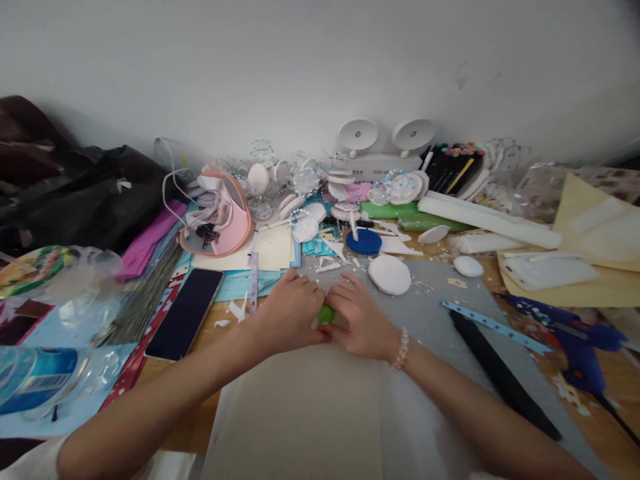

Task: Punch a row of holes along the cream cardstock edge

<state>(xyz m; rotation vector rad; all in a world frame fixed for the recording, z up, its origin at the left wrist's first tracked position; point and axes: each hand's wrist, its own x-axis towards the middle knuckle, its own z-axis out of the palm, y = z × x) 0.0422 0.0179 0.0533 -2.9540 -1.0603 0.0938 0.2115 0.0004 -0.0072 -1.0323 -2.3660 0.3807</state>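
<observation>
My left hand (293, 310) and my right hand (357, 317) meet above the front of the work surface, fingers curled. Between them sits a small, rounded, bright green thing (326, 315); its kind I cannot make out, as my fingers cover most of it. Both hands appear closed on it, with the right thumb along its lower edge. Under the hands lies a large beige sheet (300, 413) over a grey mat (425, 333). Just beyond my right hand is a white round disc (390, 274), and a blue oval piece (364, 241) lies behind it.
To the left lie a dark phone (185, 313) and a pink visor cap (235, 223). On the right are a blue glue gun (575, 333), a black strip (505, 373) and a light blue ruler (495, 327). White discs, beaded wires and a marker holder (455, 170) crowd the back.
</observation>
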